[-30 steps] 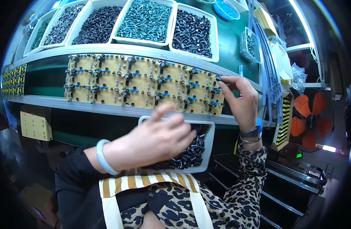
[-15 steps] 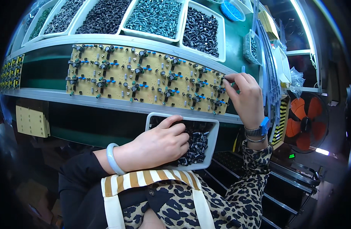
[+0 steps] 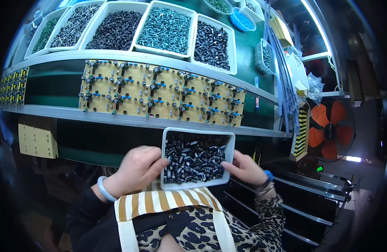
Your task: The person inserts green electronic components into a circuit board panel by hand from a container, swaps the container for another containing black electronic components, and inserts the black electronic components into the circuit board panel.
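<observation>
Close in front of me is a white plastic tray (image 3: 164,185) filled with small black capacitors (image 3: 193,161). My left hand (image 3: 138,168) grips its left wall, with the thumb over the rim. On the opposite wall, my right hand (image 3: 246,168) holds the tray, its thumb inside by the parts and its fingers outside, partly hidden. Beyond the tray lies a long tan circuit board panel (image 3: 136,96), set with rows of black capacitors, blue parts and other small components. Neither hand touches the panel.
Large white bins of black, teal and green components (image 3: 164,31) line the back of the green bench. A second board panel (image 3: 12,88) sits at far left, above stacked tan boards (image 3: 35,136). An orange-bladed fan (image 3: 331,131) stands at right; clear plastic tubes (image 3: 281,75) lean nearby.
My right hand has left the panel's right end and come down to the tray's right wall. My left hand has moved out of the capacitors to the left wall. The view has shifted slightly.
</observation>
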`<action>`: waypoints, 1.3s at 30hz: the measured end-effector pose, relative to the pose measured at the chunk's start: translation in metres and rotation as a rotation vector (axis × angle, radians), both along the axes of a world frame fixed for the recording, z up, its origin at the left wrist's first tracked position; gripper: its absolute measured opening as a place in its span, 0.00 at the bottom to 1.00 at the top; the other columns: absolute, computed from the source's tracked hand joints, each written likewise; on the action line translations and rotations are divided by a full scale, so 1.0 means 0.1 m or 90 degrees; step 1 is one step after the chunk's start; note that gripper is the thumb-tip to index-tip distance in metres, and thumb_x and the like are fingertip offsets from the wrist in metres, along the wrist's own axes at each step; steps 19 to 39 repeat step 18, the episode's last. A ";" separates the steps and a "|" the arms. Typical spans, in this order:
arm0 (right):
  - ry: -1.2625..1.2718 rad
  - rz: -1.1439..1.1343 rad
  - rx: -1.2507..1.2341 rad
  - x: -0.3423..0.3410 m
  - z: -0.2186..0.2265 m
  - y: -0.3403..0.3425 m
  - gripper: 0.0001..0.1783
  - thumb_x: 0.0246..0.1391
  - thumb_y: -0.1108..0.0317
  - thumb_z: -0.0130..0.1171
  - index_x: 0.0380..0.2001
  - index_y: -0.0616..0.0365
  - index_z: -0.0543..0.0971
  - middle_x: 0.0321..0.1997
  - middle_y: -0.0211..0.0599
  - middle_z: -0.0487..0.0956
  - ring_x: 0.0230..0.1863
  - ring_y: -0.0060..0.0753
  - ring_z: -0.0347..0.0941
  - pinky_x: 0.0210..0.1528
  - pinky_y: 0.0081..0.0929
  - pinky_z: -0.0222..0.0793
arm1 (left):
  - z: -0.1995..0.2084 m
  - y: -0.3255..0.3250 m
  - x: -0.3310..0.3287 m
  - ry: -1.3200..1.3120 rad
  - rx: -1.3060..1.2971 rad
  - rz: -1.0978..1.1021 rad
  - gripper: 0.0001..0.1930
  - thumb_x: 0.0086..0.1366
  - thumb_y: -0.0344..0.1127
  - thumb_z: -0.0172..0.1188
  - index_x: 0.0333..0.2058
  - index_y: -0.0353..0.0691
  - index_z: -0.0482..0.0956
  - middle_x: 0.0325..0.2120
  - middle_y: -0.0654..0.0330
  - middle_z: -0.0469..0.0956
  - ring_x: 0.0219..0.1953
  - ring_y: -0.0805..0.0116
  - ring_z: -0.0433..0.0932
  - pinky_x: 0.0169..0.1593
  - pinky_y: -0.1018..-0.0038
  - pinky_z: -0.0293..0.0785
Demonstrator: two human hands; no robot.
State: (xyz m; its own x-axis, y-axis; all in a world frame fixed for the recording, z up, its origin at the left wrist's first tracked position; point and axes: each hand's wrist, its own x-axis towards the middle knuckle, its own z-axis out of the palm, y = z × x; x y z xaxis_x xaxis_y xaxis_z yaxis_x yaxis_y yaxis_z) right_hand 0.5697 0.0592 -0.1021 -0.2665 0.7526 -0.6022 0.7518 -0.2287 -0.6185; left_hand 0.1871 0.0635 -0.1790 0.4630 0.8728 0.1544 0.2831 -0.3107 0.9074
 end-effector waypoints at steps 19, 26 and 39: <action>0.432 -0.614 0.198 0.39 0.27 1.64 0.18 0.74 0.61 0.61 0.58 0.61 0.77 0.54 0.51 0.89 0.45 0.54 0.92 0.39 0.36 0.92 | -0.37 0.17 0.00 0.112 0.249 -0.059 0.09 0.74 0.41 0.70 0.45 0.45 0.88 0.36 0.53 0.84 0.44 0.49 0.84 0.53 0.59 0.81; 0.432 -0.614 0.198 0.39 0.27 1.64 0.18 0.74 0.61 0.61 0.58 0.61 0.77 0.54 0.51 0.89 0.45 0.54 0.92 0.39 0.36 0.92 | -0.37 0.17 0.00 0.112 0.249 -0.059 0.09 0.74 0.41 0.70 0.45 0.45 0.88 0.36 0.53 0.84 0.44 0.49 0.84 0.53 0.59 0.81; 0.432 -0.614 0.198 0.39 0.27 1.64 0.18 0.74 0.61 0.61 0.58 0.61 0.77 0.54 0.51 0.89 0.45 0.54 0.92 0.39 0.36 0.92 | -0.37 0.17 0.00 0.112 0.249 -0.059 0.09 0.74 0.41 0.70 0.45 0.45 0.88 0.36 0.53 0.84 0.44 0.49 0.84 0.53 0.59 0.81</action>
